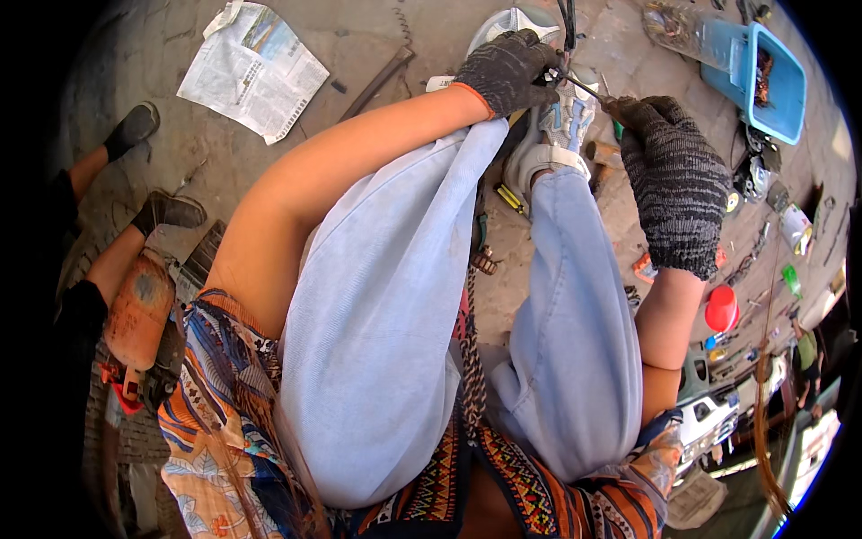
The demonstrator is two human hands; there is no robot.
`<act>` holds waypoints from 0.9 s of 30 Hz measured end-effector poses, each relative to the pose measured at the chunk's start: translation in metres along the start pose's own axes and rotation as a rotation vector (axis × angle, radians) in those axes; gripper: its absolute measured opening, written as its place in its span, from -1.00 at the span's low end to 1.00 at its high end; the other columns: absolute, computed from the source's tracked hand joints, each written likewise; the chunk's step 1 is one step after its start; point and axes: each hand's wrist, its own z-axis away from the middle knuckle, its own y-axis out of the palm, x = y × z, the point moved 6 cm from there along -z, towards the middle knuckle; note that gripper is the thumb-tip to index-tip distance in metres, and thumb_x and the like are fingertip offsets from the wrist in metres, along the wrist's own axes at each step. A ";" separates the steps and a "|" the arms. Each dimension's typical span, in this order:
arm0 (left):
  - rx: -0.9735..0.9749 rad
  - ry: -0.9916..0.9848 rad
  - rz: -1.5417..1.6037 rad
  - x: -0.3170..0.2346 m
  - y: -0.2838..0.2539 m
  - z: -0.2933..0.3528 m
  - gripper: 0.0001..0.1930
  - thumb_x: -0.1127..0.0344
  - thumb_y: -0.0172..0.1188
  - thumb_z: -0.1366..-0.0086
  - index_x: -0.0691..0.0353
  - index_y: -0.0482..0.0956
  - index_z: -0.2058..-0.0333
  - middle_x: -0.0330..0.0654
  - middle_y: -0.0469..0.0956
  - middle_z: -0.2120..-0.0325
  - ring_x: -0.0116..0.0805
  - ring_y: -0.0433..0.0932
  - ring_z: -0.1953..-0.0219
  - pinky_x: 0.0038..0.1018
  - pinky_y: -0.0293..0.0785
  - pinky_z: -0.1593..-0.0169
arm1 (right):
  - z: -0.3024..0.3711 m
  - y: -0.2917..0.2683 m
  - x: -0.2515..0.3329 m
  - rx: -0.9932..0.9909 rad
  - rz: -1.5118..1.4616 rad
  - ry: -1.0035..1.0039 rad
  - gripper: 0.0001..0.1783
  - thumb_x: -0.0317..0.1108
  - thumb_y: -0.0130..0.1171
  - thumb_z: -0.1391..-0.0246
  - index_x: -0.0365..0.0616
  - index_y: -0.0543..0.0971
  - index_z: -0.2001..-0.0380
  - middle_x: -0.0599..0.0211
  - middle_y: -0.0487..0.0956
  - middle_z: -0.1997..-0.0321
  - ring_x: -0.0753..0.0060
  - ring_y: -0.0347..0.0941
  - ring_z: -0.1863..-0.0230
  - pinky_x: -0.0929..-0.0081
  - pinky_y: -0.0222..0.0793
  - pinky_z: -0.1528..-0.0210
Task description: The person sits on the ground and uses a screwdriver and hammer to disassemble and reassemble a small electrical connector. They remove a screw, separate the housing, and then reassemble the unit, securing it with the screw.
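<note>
My left hand (pixel 507 72), in a dark grey knitted glove with an orange cuff, is closed around a small dark part at the end of black cables (pixel 569 20). The cables run up out of view, and the fingers hide most of the part. My right hand (pixel 678 180), gloved in striped grey and black, grips the handle of a screwdriver (pixel 588 91). Its thin shaft points left and meets the part by my left fingertips. Both hands are above my shoes (pixel 561 121). Between my legs, a yellow and black tool (pixel 512 199) lies on the ground.
A newspaper sheet (pixel 256 72) and a metal bar (pixel 377 83) lie at the upper left. At the upper right stands a blue bin (pixel 786 94) beside a clear plastic container (pixel 682 31). A red cup (pixel 721 310) sits at right. Another person's feet (pixel 166 212) and a rusty cylinder (pixel 139 310) are at left.
</note>
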 end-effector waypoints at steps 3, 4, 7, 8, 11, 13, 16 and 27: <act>-0.019 0.005 0.021 -0.001 -0.001 -0.001 -0.49 -0.11 0.31 -0.02 0.08 0.57 0.13 -0.06 0.46 0.23 -0.06 0.46 0.11 -0.18 0.38 0.01 | -0.002 0.004 0.012 0.042 0.168 -0.073 -0.63 -0.34 0.06 -0.06 0.15 0.53 0.01 0.34 0.54 0.06 0.24 0.53 0.13 0.29 0.46 0.14; -0.023 0.020 0.043 -0.004 0.001 -0.005 -0.49 -0.11 0.31 -0.02 0.08 0.57 0.14 -0.06 0.46 0.23 -0.06 0.46 0.11 -0.18 0.38 0.01 | 0.000 0.000 0.014 0.002 0.268 -0.194 -0.62 -0.35 0.05 -0.06 0.16 0.52 0.01 0.35 0.55 0.08 0.24 0.53 0.14 0.29 0.46 0.15; 0.018 0.082 0.046 -0.011 0.012 -0.015 -0.49 -0.12 0.30 -0.02 0.07 0.57 0.13 -0.05 0.46 0.22 -0.05 0.46 0.11 -0.18 0.37 0.00 | -0.002 -0.016 0.007 0.036 0.288 -0.328 -0.65 -0.37 0.06 -0.05 0.17 0.55 0.06 0.37 0.56 0.11 0.23 0.54 0.16 0.33 0.47 0.17; 0.014 0.049 0.026 -0.004 0.007 -0.009 -0.49 -0.12 0.30 -0.02 0.07 0.57 0.13 -0.05 0.47 0.22 -0.05 0.45 0.11 -0.18 0.37 0.00 | -0.010 -0.019 0.005 0.072 0.227 -0.352 -0.66 -0.37 0.06 -0.05 0.16 0.56 0.07 0.37 0.57 0.11 0.23 0.54 0.17 0.34 0.47 0.17; 0.017 -0.001 0.007 0.004 0.002 0.001 -0.48 -0.11 0.31 -0.02 0.07 0.57 0.11 -0.05 0.47 0.22 -0.05 0.45 0.10 -0.19 0.37 -0.01 | -0.016 -0.017 0.004 0.002 0.200 -0.367 -0.69 -0.36 0.08 -0.05 0.15 0.58 0.10 0.37 0.57 0.14 0.21 0.54 0.19 0.34 0.46 0.20; 0.034 0.014 0.031 0.001 0.003 -0.003 -0.48 -0.10 0.31 -0.02 0.08 0.57 0.11 -0.05 0.47 0.22 -0.04 0.45 0.10 -0.19 0.37 -0.01 | -0.012 -0.017 0.001 -0.066 0.205 -0.357 -0.68 -0.35 0.09 -0.05 0.16 0.57 0.09 0.37 0.57 0.15 0.21 0.54 0.19 0.33 0.46 0.21; -0.004 0.024 0.030 -0.002 0.000 -0.002 -0.48 -0.08 0.31 -0.01 0.07 0.56 0.09 -0.04 0.48 0.21 -0.03 0.46 0.09 -0.19 0.37 -0.01 | -0.005 -0.007 0.001 -0.055 0.233 -0.339 -0.62 -0.34 0.07 -0.06 0.23 0.53 0.02 0.40 0.52 0.00 0.22 0.53 0.16 0.35 0.47 0.18; 0.046 -0.013 0.038 -0.004 -0.003 -0.005 -0.49 -0.08 0.31 -0.02 0.03 0.55 0.08 -0.04 0.46 0.18 -0.03 0.46 0.08 -0.18 0.38 -0.02 | 0.028 0.005 0.005 -0.110 0.158 -0.232 -0.44 -0.52 0.17 0.20 0.20 0.54 0.03 0.47 0.52 -0.06 0.27 0.51 0.12 0.37 0.47 0.08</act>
